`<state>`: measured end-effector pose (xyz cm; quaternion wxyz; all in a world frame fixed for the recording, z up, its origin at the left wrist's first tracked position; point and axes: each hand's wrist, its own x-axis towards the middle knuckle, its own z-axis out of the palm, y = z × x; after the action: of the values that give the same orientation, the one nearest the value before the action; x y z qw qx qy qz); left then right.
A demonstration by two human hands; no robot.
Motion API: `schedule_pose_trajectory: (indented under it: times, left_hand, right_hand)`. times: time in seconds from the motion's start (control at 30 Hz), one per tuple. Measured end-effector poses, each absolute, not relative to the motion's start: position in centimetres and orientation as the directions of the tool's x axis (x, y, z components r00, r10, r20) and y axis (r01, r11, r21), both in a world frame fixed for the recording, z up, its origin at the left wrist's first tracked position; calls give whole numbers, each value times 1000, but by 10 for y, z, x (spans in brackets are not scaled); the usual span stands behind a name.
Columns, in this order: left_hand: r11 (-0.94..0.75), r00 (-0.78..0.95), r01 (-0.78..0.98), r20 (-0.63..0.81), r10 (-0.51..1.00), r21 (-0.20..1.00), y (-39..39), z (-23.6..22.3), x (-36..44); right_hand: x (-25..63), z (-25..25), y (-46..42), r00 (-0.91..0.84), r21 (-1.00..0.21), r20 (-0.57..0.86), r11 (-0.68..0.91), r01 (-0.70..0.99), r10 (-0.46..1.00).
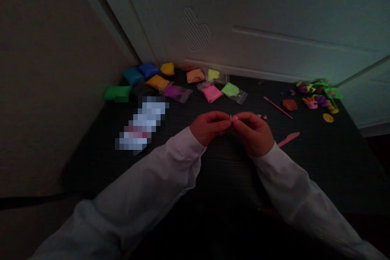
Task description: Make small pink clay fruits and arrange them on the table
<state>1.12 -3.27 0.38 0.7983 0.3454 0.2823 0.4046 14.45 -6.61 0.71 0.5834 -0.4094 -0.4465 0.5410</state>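
Note:
My left hand [211, 126] and my right hand [254, 132] meet above the middle of the dark table, fingertips nearly touching. Between thumb and forefinger, my left hand pinches a small bit of green clay [230, 118]. A tiny pink piece of clay [235, 118] sits in the pinch of my right hand, right against the green bit. Fingers cover most of both pieces, so their full shape is hidden. Just beyond my right hand lie small pink clay bits [265, 117]. A pink plastic knife [289, 139] rests to the right of my right wrist.
Bags of coloured clay, among them a pink one [211, 92] and a light green one [230, 89], line the table's back. A pink stick tool [278, 107] and a reddish-brown lump [289, 105] lie right, near several clay figures [321, 99]. A pixelated sheet [143, 124] lies left.

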Motion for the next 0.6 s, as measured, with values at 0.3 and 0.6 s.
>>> schedule_pose_trajectory:
  times: [0.3, 0.6]
  left_hand:
    - [446, 518, -450, -180, 836, 774, -34, 7, 12]
    - [301, 467, -396, -92, 879, 868, -30, -1, 10]
  right_hand:
    - [140, 8, -67, -47, -914, -29, -45, -403, 998]
    - [144, 5, -65, 8, -951, 36, 37, -308, 999]
